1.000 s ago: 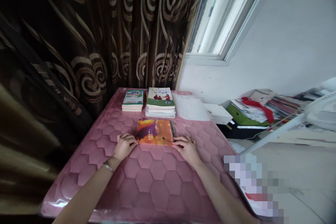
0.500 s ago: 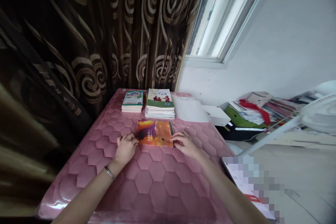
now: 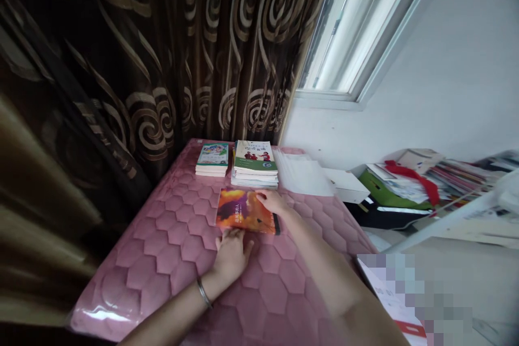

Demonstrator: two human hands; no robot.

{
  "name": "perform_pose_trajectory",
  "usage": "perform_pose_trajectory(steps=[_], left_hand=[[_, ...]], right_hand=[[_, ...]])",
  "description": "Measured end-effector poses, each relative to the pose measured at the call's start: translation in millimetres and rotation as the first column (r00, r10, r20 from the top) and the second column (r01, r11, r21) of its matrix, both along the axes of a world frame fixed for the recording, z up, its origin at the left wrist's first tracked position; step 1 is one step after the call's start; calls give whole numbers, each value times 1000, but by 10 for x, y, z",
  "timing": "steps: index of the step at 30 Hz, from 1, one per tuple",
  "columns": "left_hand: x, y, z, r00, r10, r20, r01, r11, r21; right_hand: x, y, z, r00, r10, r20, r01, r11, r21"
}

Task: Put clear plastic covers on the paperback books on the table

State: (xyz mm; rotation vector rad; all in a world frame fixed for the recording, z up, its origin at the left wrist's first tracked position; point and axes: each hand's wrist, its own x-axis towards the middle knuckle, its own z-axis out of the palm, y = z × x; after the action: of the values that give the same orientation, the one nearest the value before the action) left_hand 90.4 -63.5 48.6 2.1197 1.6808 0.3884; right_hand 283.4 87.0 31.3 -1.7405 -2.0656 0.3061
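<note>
A paperback book (image 3: 239, 210) with an orange and purple cover lies on the pink quilted pad, turned slightly. Across its far right part reaches my right hand (image 3: 272, 201), fingers bent at the far edge and closed on the book. My left hand (image 3: 233, 257), with a bracelet on the wrist, is at the near edge. Its fingertips touch or nearly touch the book, and the thumb is spread away to the right. Beyond the book stand a short stack of green-bordered books (image 3: 213, 158) and a taller stack with a green and white cover on top (image 3: 254, 159).
White sheets in clear plastic (image 3: 306, 173) lie right of the stacks, near a white box (image 3: 346, 185). A patterned curtain (image 3: 227, 54) hangs behind the pink pad (image 3: 162, 251). At right are piled papers (image 3: 405, 186) and a white fan (image 3: 470, 216).
My left hand has moved from the book's left side to its near edge, and my right hand from its right side to the far edge. The book has turned slightly; the view has shifted left.
</note>
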Motion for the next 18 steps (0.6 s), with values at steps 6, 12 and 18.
perform_pose_trajectory(steps=[6,12,18], left_hand=[[-44,36,-9,997,62,-44,-59,995,78],[-298,338,-112,994,47,-96,-33,989,148],[-368,760,-63,996,19,-83,-8,991,133]], right_hand=[[122,-169,10,999,-45,14,46,996,-72],[218,-760,-95,979,-197,-46,189,972,-139],[42,-1074,-67,920,-354,-167,331,932,-148]])
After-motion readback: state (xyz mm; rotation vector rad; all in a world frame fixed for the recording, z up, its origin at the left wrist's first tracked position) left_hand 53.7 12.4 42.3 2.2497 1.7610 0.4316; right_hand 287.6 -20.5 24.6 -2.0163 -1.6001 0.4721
